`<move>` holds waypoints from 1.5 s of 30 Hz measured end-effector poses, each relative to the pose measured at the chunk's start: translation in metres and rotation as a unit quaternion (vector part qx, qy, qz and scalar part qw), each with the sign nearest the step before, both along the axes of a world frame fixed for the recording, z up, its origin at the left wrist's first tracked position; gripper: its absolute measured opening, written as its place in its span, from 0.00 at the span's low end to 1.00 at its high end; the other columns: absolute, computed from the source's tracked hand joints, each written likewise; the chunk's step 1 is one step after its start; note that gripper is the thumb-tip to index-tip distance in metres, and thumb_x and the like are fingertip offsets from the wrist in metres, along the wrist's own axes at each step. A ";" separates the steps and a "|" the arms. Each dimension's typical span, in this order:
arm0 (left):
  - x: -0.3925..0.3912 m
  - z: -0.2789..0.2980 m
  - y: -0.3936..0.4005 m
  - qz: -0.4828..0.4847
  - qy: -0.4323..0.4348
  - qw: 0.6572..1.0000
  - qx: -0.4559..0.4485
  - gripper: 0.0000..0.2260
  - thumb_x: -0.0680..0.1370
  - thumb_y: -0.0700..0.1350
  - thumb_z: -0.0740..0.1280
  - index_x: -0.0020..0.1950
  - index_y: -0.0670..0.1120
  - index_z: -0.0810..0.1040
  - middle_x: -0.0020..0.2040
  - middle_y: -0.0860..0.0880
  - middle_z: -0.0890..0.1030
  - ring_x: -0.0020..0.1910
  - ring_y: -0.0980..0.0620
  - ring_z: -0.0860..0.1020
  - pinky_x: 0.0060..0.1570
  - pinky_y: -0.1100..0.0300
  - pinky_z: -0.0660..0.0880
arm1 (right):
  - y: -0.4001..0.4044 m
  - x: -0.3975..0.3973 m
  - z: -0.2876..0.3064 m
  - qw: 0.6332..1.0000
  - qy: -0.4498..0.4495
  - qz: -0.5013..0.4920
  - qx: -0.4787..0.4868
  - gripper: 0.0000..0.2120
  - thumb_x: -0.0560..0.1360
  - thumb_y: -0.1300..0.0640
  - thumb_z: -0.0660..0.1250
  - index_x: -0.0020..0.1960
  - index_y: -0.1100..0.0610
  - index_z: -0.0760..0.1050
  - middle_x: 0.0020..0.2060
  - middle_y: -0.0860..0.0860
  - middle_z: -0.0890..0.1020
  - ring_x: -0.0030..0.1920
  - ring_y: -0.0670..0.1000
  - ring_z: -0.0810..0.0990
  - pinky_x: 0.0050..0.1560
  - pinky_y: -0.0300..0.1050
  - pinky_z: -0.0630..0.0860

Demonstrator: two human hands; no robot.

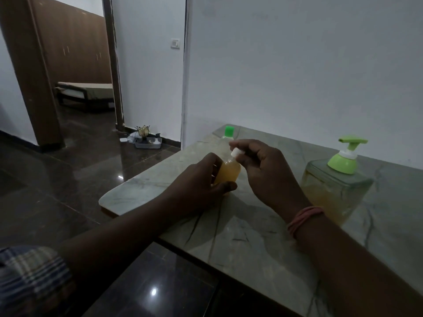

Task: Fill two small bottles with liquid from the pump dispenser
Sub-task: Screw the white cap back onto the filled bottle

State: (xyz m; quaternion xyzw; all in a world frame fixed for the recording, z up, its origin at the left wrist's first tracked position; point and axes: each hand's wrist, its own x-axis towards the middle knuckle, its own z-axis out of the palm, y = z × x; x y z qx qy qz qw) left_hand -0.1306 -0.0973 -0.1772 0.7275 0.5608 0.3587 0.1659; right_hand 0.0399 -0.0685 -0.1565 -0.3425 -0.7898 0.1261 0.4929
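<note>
Left grip (201, 179) holds the filled bottle (227, 173); right grip (263, 165) pinches the white cap (235, 153). Seat squarely, twist snug.

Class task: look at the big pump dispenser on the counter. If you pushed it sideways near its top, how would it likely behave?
The pump dispenser looks square and broad at the base, so it would probably slide rather than tip. It seems about half full of amber liquid, so likely fairly heavy low down. On the smooth stone counter it might skid easily.
</note>
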 end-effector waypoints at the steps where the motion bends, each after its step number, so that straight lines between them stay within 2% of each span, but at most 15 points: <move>1: 0.001 0.000 -0.001 -0.003 -0.002 1.000 0.002 0.25 0.73 0.56 0.73 0.65 0.50 0.69 0.64 0.46 0.78 0.56 0.50 0.80 0.53 0.52 0.81 | 0.000 0.000 0.000 1.000 -0.009 0.005 -0.002 0.15 0.80 0.66 0.65 0.63 0.54 0.80 0.58 0.46 0.83 0.59 0.40 0.79 0.60 0.32 0.74; 4: 0.000 -0.001 -0.001 -0.013 -0.022 1.000 0.004 0.24 0.73 0.54 0.75 0.64 0.49 0.70 0.61 0.47 0.80 0.55 0.51 0.81 0.53 0.52 0.81 | -0.002 -0.002 0.001 1.000 -0.028 0.008 0.006 0.14 0.79 0.65 0.66 0.62 0.55 0.81 0.57 0.47 0.83 0.58 0.42 0.80 0.59 0.36 0.76; 8: -0.001 0.000 -0.001 -0.030 -0.044 0.999 -0.010 0.23 0.72 0.52 0.75 0.63 0.49 0.71 0.58 0.47 0.83 0.53 0.52 0.83 0.54 0.49 0.82 | -0.003 -0.008 -0.004 0.998 -0.023 -0.050 0.004 0.15 0.74 0.54 0.74 0.60 0.55 0.80 0.43 0.47 0.80 0.40 0.41 0.77 0.40 0.28 0.73; 12: -0.001 0.001 -0.001 -0.005 -0.042 0.999 0.003 0.26 0.70 0.54 0.76 0.64 0.49 0.72 0.57 0.47 0.84 0.53 0.51 0.83 0.52 0.52 0.81 | -0.007 -0.005 -0.004 0.995 0.010 -0.097 0.019 0.18 0.70 0.42 0.76 0.40 0.56 0.76 0.28 0.48 0.72 0.27 0.43 0.67 0.28 0.35 0.66; 15: -0.001 0.000 0.001 -0.001 -0.046 0.999 -0.005 0.26 0.70 0.55 0.76 0.64 0.50 0.71 0.58 0.47 0.84 0.53 0.51 0.83 0.51 0.55 0.80 | -0.011 -0.002 0.000 0.994 0.054 -0.095 0.008 0.21 0.72 0.39 0.72 0.38 0.56 0.73 0.28 0.48 0.71 0.28 0.43 0.67 0.30 0.37 0.68; 20: -0.001 0.000 0.002 -0.005 -0.054 0.998 -0.022 0.24 0.70 0.56 0.77 0.61 0.51 0.72 0.57 0.48 0.85 0.52 0.52 0.83 0.51 0.53 0.81 | -0.012 -0.005 -0.004 0.993 0.041 -0.030 -0.110 0.16 0.82 0.50 0.63 0.68 0.53 0.74 0.56 0.47 0.78 0.53 0.42 0.76 0.49 0.33 0.71; 22: -0.001 -0.001 0.002 0.002 -0.057 0.998 -0.022 0.25 0.69 0.58 0.77 0.60 0.52 0.72 0.55 0.49 0.85 0.50 0.53 0.84 0.47 0.56 0.80 | -0.015 -0.008 -0.002 0.993 0.054 -0.016 -0.100 0.13 0.83 0.56 0.61 0.64 0.54 0.79 0.55 0.48 0.82 0.55 0.43 0.78 0.51 0.35 0.73; 24: -0.002 -0.001 0.002 0.015 -0.054 0.998 -0.017 0.24 0.69 0.59 0.76 0.59 0.52 0.72 0.54 0.49 0.86 0.48 0.53 0.84 0.40 0.61 0.76 | -0.017 -0.009 0.002 0.992 0.094 -0.054 -0.068 0.11 0.82 0.60 0.61 0.52 0.56 0.84 0.45 0.50 0.84 0.43 0.45 0.80 0.42 0.40 0.76; 27: -0.001 0.000 0.002 0.019 -0.061 0.998 -0.019 0.25 0.69 0.59 0.77 0.59 0.51 0.73 0.54 0.49 0.86 0.48 0.53 0.84 0.41 0.62 0.76 | -0.015 -0.005 0.001 0.985 0.133 -0.086 -0.070 0.12 0.82 0.58 0.61 0.44 0.60 0.80 0.38 0.60 0.81 0.38 0.55 0.77 0.39 0.50 0.76; 29: 0.000 0.001 0.000 0.006 -0.049 0.999 -0.018 0.25 0.68 0.58 0.77 0.59 0.51 0.73 0.53 0.50 0.86 0.47 0.54 0.84 0.42 0.60 0.78 | -0.012 -0.003 -0.001 0.984 0.129 -0.063 -0.109 0.10 0.81 0.55 0.63 0.52 0.60 0.79 0.42 0.58 0.81 0.41 0.53 0.79 0.45 0.51 0.80; 32: 0.000 0.000 -0.001 -0.016 -0.055 0.998 -0.013 0.22 0.70 0.55 0.77 0.58 0.50 0.74 0.49 0.51 0.87 0.45 0.56 0.85 0.47 0.53 0.82 | -0.010 -0.007 -0.007 0.985 0.058 0.005 -0.160 0.17 0.82 0.55 0.64 0.70 0.53 0.73 0.58 0.48 0.80 0.56 0.46 0.78 0.54 0.37 0.77; 34: -0.001 -0.001 0.000 -0.021 -0.056 0.998 -0.009 0.22 0.71 0.54 0.76 0.60 0.50 0.75 0.50 0.50 0.87 0.46 0.56 0.85 0.50 0.51 0.82 | -0.009 -0.011 -0.008 0.991 0.035 0.005 -0.128 0.15 0.82 0.57 0.65 0.68 0.52 0.76 0.60 0.48 0.81 0.59 0.46 0.78 0.55 0.35 0.77; 38: -0.001 0.001 0.000 -0.016 -0.022 1.000 0.003 0.29 0.71 0.56 0.76 0.70 0.52 0.73 0.55 0.50 0.86 0.51 0.54 0.84 0.52 0.55 0.80 | -0.009 -0.010 -0.006 0.994 0.053 -0.030 -0.088 0.08 0.78 0.58 0.70 0.57 0.53 0.81 0.50 0.48 0.84 0.51 0.47 0.82 0.53 0.43 0.80; 42: 0.000 0.002 0.000 -0.015 -0.012 1.000 0.009 0.25 0.71 0.56 0.76 0.65 0.49 0.78 0.55 0.50 0.85 0.51 0.56 0.83 0.49 0.62 0.79 | -0.008 -0.009 -0.006 0.994 0.054 -0.047 -0.082 0.08 0.77 0.59 0.71 0.56 0.54 0.82 0.48 0.47 0.84 0.49 0.44 0.81 0.49 0.35 0.77; 45: -0.001 0.001 0.000 -0.004 -0.014 1.000 0.018 0.24 0.70 0.56 0.76 0.63 0.50 0.80 0.53 0.52 0.86 0.48 0.59 0.83 0.46 0.64 0.78 | -0.008 -0.011 -0.005 0.992 0.066 -0.058 -0.086 0.09 0.77 0.58 0.71 0.57 0.55 0.82 0.48 0.49 0.85 0.49 0.46 0.82 0.50 0.38 0.78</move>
